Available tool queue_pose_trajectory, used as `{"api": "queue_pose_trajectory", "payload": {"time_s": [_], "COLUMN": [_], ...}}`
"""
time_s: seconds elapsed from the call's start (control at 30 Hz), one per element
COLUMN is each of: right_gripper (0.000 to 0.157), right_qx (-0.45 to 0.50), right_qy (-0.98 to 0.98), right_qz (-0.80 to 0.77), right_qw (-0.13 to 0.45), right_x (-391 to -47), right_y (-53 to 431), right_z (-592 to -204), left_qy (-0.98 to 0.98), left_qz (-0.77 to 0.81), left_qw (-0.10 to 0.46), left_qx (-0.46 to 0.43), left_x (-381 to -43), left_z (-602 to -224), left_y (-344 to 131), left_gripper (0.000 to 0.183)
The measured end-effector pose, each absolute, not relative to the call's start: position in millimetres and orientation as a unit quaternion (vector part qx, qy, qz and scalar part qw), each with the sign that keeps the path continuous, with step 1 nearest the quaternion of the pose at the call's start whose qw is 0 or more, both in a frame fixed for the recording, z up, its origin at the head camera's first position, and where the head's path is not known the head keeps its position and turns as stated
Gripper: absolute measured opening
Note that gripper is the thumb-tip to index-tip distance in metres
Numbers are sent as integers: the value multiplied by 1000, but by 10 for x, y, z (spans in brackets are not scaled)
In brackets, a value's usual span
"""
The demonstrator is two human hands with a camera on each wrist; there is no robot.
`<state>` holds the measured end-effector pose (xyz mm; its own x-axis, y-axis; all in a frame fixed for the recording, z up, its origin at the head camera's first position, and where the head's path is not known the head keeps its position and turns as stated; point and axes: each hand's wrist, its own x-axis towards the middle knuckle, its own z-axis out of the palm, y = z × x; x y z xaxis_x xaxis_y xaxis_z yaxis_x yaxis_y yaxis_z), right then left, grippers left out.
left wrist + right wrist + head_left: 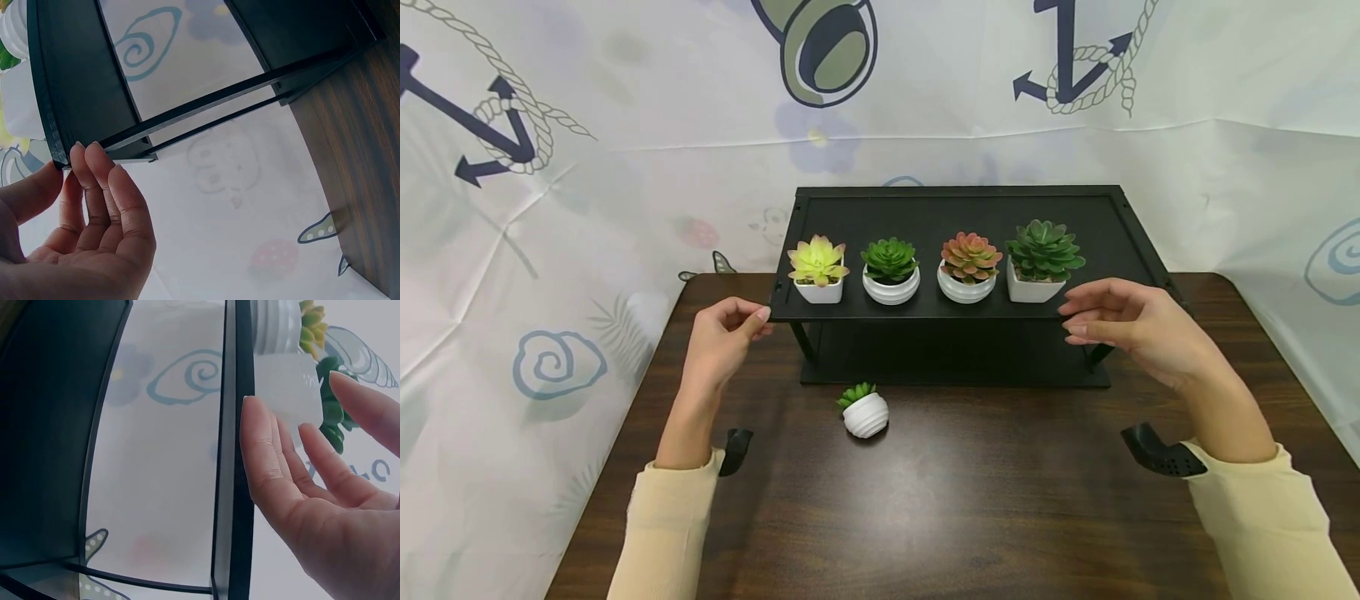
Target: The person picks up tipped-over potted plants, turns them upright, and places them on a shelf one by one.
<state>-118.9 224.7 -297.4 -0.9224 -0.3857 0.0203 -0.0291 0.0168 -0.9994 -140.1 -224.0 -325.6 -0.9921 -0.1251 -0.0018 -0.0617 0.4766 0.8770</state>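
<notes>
A black two-tier shelf [955,354] stands on the table. My left hand [722,340] pinches the front left corner of its top board between thumb and fingertips; the left wrist view shows the thumb [40,190] against that edge. At the front right edge, my right hand [1138,329] holds nothing, its fingers loosely bent and thumb apart. Nearest to it is a dark green succulent in a square white pot [1037,287]. Along the top also stand a reddish succulent [970,258], a green succulent [889,260] and a yellow succulent [817,262], all in white pots.
A small green succulent in a ribbed white pot [865,415] lies tipped over on the brown wooden table [955,500], in front of the shelf. Behind hangs a white patterned cloth [925,108]. Black wrist devices [1161,450] sit at both sleeves.
</notes>
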Motion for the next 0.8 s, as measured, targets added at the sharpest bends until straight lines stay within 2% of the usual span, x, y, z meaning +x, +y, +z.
{"api": "queue_pose_trajectory", "payload": {"time_s": [0.43, 0.8], "right_gripper": [27, 27], "right_qx": [-153, -143], "right_qy": [744, 737], "right_qz": [-634, -638], "right_qw": [142, 173], "right_x": [-1080, -1057], "right_y": [2103, 1946], "right_z": [-3144, -3334], "left_qy": [-857, -859], "left_qz": [-511, -508], "left_qw": [34, 32], "left_qx": [53, 54], "left_x": [-1410, -1407], "left_z": [-3266, -3266], "left_y": [-2236, -2242], "left_gripper": [26, 26]}}
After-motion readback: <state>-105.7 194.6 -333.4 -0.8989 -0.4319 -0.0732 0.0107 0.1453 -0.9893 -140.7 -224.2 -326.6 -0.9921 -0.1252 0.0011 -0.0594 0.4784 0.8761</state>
